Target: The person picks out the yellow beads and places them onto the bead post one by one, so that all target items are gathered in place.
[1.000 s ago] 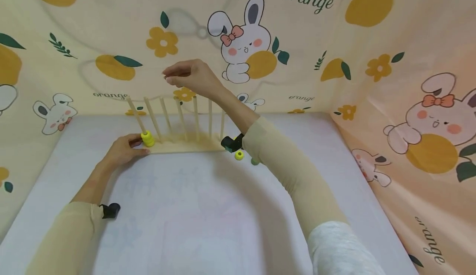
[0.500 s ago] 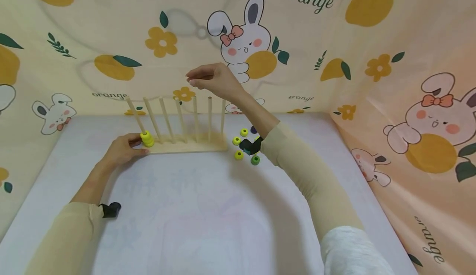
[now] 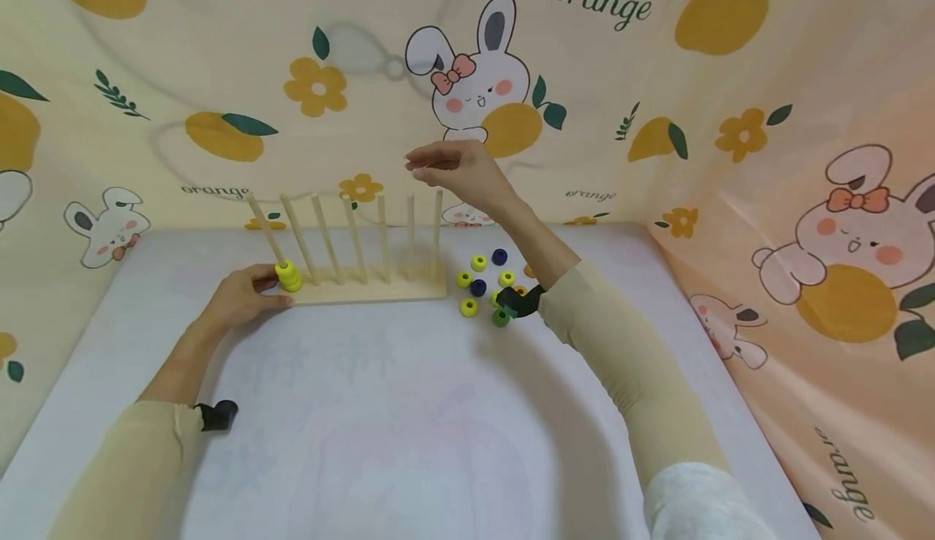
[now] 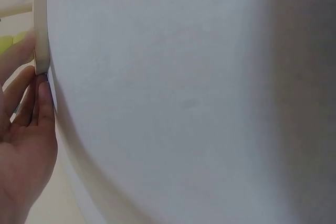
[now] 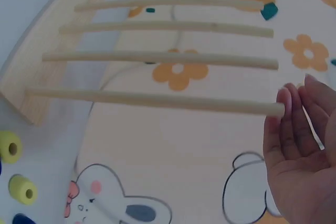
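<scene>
A wooden peg rack (image 3: pixel 372 290) with several upright pegs stands at the back of the table. Yellow beads (image 3: pixel 289 277) are stacked on its leftmost peg. My left hand (image 3: pixel 244 296) grips the left end of the rack's base, with the thumb in front and the fingers behind. In the left wrist view the fingers meet the end of the base (image 4: pixel 41 35). Raised above the rack's right end is my right hand (image 3: pixel 460 168), fingers loosely bent and nothing seen between them. In the right wrist view that hand is close to the tip of the rightmost peg (image 5: pixel 157 100).
Loose beads lie to the right of the rack: several yellow ones (image 3: pixel 468 307), dark blue ones (image 3: pixel 500 257), a green one (image 3: pixel 501 317) and orange ones partly behind the right forearm. A printed cloth (image 3: pixel 606 77) hangs behind and beside the white table (image 3: pixel 351 410).
My right hand has moved right and slightly down, from above the left pegs to the rack's right end. More loose beads have come into sight. The left hand has stayed at the base.
</scene>
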The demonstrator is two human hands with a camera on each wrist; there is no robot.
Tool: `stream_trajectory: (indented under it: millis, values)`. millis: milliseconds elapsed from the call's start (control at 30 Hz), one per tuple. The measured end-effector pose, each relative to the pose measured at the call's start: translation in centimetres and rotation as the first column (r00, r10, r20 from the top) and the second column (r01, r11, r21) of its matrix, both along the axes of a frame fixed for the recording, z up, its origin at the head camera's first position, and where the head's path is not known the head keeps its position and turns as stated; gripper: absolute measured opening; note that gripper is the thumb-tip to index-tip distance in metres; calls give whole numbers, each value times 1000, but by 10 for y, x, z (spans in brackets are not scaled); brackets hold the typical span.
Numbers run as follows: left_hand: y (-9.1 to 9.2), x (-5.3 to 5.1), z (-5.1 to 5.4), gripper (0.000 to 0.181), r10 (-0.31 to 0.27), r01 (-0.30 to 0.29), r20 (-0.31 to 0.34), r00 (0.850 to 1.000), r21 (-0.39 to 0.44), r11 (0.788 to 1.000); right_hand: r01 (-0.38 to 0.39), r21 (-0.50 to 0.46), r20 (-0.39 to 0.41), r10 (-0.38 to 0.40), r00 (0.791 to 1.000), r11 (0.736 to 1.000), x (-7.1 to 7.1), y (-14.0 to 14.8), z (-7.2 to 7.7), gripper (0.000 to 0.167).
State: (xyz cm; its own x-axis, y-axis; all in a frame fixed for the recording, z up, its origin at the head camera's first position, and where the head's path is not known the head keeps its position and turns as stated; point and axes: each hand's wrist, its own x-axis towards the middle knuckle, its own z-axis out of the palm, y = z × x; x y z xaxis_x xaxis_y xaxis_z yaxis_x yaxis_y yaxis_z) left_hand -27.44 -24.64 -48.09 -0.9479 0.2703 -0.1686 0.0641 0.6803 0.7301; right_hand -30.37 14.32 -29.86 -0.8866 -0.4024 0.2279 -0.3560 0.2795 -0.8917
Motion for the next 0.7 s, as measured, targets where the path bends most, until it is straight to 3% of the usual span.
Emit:
stream_trajectory:
  millis: [300, 700]
  values:
    - [0, 1, -3, 78, 7, -7, 0, 1000, -4, 1000, 58, 5, -23, -57, 998, 998, 4, 28, -14, 28]
    - [-2, 0, -3, 78, -6, 6, -23, 1000, 0, 1000, 135, 49, 17, -136, 991, 990, 18, 58, -36, 26]
